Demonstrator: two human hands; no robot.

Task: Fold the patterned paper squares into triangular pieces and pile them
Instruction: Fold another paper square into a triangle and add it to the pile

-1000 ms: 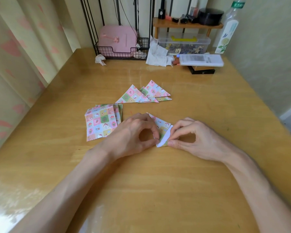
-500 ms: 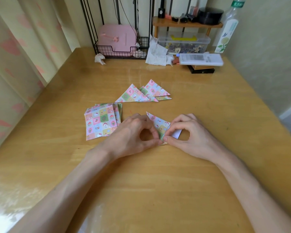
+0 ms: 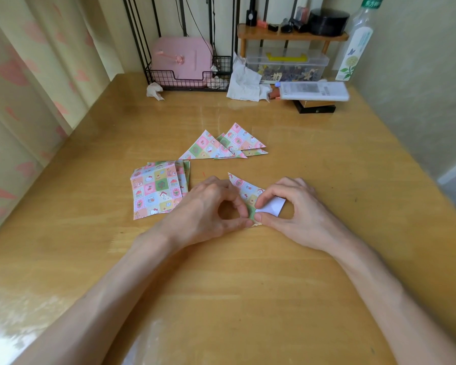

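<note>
Currently mid-fold, centre of frame. My left hand [image 3: 208,206] pinches the half-folded square [image 3: 244,189] at its near corner, thumb and forefinger closed on the paper, the other fingers curled. My right hand [image 3: 298,212] pinches the turned-over flap [image 3: 273,205], white underside up, between thumb and forefinger. The sheet lies on the wooden table [image 3: 248,285] between both hands, its far tip pointing toward the upper left.

Risks, as I judge them:
- The edges may not meet if the flap skews on the way over, giving a lopsided triangle.
- The glossy tabletop may let the sheet slide if the left pinch loosens.
- Creasing before alignment would set a wrong line that thin paper holds.
- A hard tug at the corner could tear it.

Surroundings:
- The stack of unfolded squares [image 3: 156,191] sits just left of my left hand, slightly fanned; my wrist could nudge it.
- The pile of folded triangles [image 3: 221,146] lies above centre, apart from the hands, with nothing between.
- The wire basket [image 3: 190,77], crumpled tissue [image 3: 154,90], clear storage box [image 3: 287,64] and bottle [image 3: 356,40] sit along the top edge, well away.
</note>
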